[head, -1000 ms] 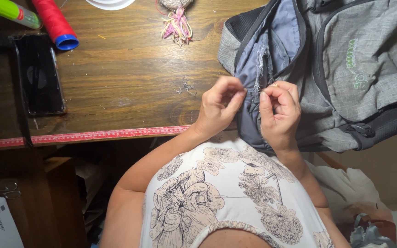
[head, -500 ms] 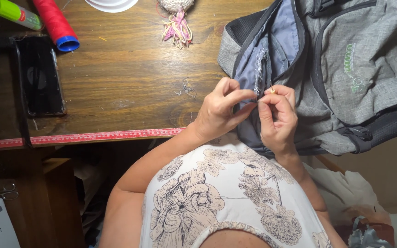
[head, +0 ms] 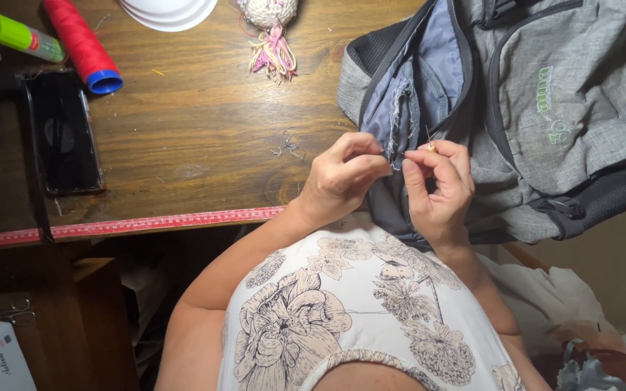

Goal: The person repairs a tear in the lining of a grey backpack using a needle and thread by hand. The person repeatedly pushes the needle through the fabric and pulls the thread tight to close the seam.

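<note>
Hold the frayed lining (head: 400,119) taut between both hands while the needle (head: 429,139) is drawn, and keep each stitch close to the torn edge (loose fabric lets stitches wander). The backpack (head: 545,108) lies at the right end of the table (head: 182,145), lining turned out. Left hand (head: 342,177): fingers curled, tips pressed together on the lining edge. Right hand (head: 440,185): palm toward the body, thumb and forefinger pinching the needle, point upward.

The backpack (head: 545,108) was grey woven cloth, matt, its lining (head: 407,108) frayed; the desk (head: 197,137) was varnished wood, grain showing; the phone (head: 63,134) looked glossy black; the needle (head: 429,137) thin metal.
</note>
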